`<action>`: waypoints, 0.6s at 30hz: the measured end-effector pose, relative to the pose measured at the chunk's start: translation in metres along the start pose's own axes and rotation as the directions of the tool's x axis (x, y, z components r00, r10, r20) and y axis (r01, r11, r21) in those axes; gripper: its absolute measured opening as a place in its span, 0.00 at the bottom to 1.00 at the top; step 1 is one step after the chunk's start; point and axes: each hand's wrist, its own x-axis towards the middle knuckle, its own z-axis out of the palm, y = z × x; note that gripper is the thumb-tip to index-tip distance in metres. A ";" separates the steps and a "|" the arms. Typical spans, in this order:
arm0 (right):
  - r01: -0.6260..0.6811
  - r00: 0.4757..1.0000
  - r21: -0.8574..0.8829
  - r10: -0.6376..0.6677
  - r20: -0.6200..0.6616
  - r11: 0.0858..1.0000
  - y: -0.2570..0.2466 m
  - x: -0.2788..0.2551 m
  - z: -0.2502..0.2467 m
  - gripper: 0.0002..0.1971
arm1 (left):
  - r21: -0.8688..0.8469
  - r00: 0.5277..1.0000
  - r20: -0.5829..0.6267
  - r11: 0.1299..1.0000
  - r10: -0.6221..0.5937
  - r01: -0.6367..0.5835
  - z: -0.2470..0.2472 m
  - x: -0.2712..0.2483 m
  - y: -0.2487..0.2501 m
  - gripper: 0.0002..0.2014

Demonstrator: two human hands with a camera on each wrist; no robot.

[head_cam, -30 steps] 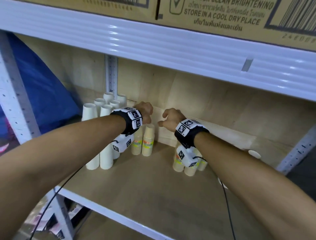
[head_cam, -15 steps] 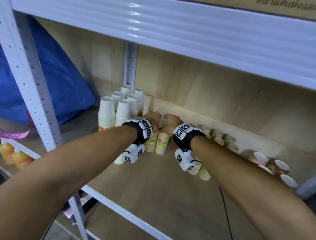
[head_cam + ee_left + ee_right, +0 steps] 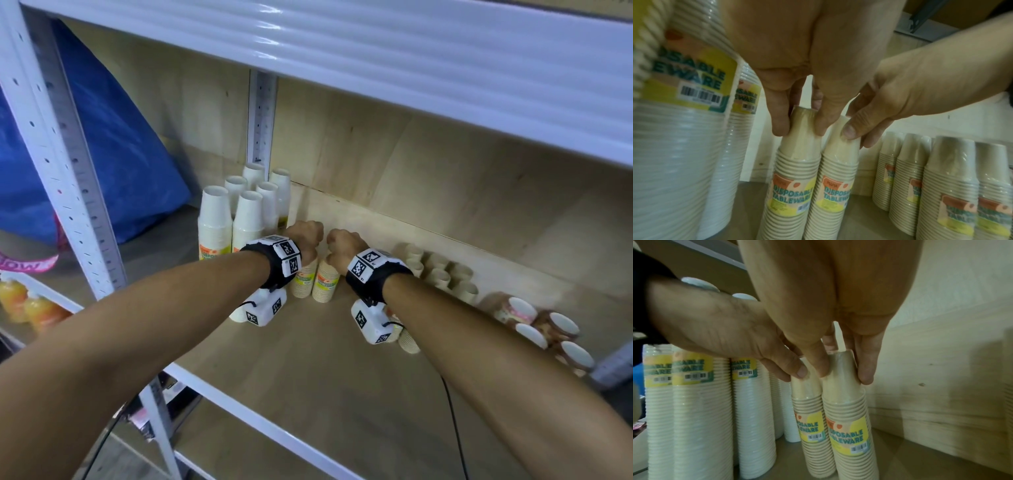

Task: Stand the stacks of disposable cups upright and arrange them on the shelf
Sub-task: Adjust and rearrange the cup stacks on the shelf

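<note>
Two beige wrapped cup stacks with "Disposable Tableware" labels stand upright side by side on the wooden shelf. My left hand pinches the top of the left stack from above. In the left wrist view, that hand has fingers on either side of the top cup. My right hand grips the top of the right stack in the same way. The right wrist view shows its thumb and fingers around that stack. The two hands almost touch.
Tall white cup stacks stand at the back left by the upright post. More beige stacks stand to the right, and brown patterned cups lie on their sides at the far right. The upper shelf beam hangs low overhead.
My right hand has moved left and taken the top of the second beige stack beside my left hand. The head view has swung down and right, showing more cups on the right.
</note>
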 end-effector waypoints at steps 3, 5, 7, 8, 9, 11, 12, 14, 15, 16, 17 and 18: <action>0.011 1.000 0.007 -0.011 -0.017 1.000 0.001 -0.009 -0.001 0.16 | 0.023 1.000 0.005 1.000 0.005 -0.005 -0.006 -0.007 0.005 0.17; 0.011 0.999 0.003 -0.011 -0.032 1.000 0.001 -0.017 -0.004 0.16 | 0.043 1.000 0.012 0.999 0.013 -0.013 -0.010 -0.010 0.007 0.17; 0.007 1.000 -0.004 -0.007 -0.016 1.000 0.003 -0.024 -0.008 0.16 | 0.055 1.000 0.013 0.998 0.026 -0.026 -0.014 -0.015 0.011 0.16; 0.009 1.000 -0.012 -0.009 -0.001 1.000 0.003 -0.029 -0.011 0.15 | 0.073 0.999 0.016 0.997 0.039 -0.040 -0.017 -0.018 0.015 0.14; 0.008 1.000 -0.021 -0.008 0.011 1.000 0.003 -0.033 -0.014 0.14 | 0.102 0.998 0.027 0.993 0.056 -0.059 -0.018 -0.020 0.018 0.12; 0.005 1.000 -0.029 -0.005 0.013 1.000 0.005 -0.042 -0.019 0.09 | 0.164 0.993 0.065 0.981 0.094 -0.103 -0.021 -0.026 0.025 0.09; 0.004 1.000 -0.034 -0.004 0.005 0.999 0.006 -0.047 -0.021 0.08 | 0.199 0.990 0.080 0.972 0.114 -0.128 -0.023 -0.030 0.029 0.08; 0.004 1.000 -0.053 -0.004 -0.005 0.999 0.009 -0.060 -0.027 0.09 | 0.215 0.986 0.119 0.966 0.120 -0.144 -0.024 -0.034 0.036 0.09; 0.008 1.000 -0.061 -0.008 -0.001 0.998 0.012 -0.066 -0.029 0.12 | 0.210 0.981 0.149 0.965 0.126 -0.157 -0.025 -0.035 0.040 0.10; 0.011 1.000 -0.071 -0.010 0.004 0.997 0.014 -0.072 -0.032 0.14 | 0.197 0.974 0.179 0.965 0.136 -0.171 -0.027 -0.037 0.046 0.12; 0.009 1.000 -0.080 -0.009 0.006 0.997 0.017 -0.078 -0.034 0.17 | 0.190 0.967 0.210 0.964 0.144 -0.185 -0.027 -0.037 0.050 0.12; 0.001 1.000 -0.087 0.000 0.006 0.996 0.021 -0.083 -0.037 0.18 | 0.170 0.960 0.234 0.966 0.151 -0.193 -0.028 -0.039 0.055 0.13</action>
